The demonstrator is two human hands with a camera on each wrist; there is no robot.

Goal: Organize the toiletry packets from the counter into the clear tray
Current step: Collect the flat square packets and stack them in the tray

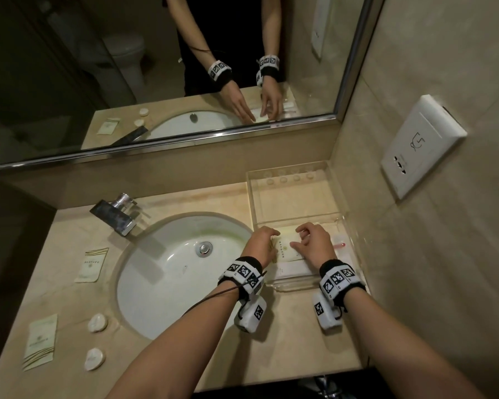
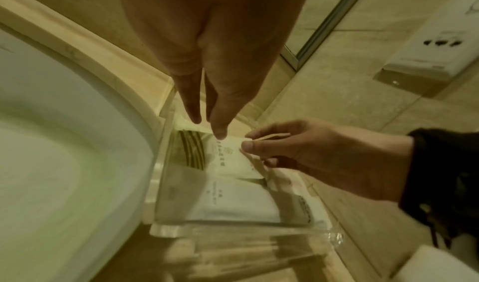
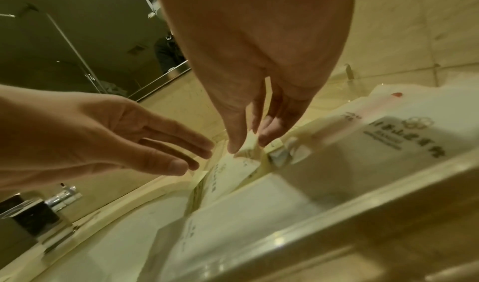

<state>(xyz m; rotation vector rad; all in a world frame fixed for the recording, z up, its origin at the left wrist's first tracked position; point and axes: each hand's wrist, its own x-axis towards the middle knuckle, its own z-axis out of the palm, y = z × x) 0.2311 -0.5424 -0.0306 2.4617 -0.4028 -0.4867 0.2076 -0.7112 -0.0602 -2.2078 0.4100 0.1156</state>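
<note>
The counter [image 1: 285, 335] spreads under both forearms, the sink [image 1: 167, 272] sitting just to the left of the left hand [image 1: 261, 243]. Directly beneath and ahead of both hands is the clear tray [image 1: 297, 214], its far compartment lying beyond the fingertips and its near compartment already holding packets. The right hand [image 1: 311, 243] pinches the upper corner of a cream packet [image 1: 285, 250] between thumb and fingers, the packet lying in the near compartment with its long axis running roughly from the sink side toward the wall. The left hand is released, fingers straight, their tips at the packet's sink-side edge; whether they press it I cannot tell. To the right of the right hand a white packet [image 1: 344, 249] with a pink mark lies in the same compartment. Well off to the left of the left hand, past the sink, two more packets [image 1: 91, 264] and two small round soaps [image 1: 97, 322] wait on the counter; the left hand is the nearer one for them, I judge
</note>
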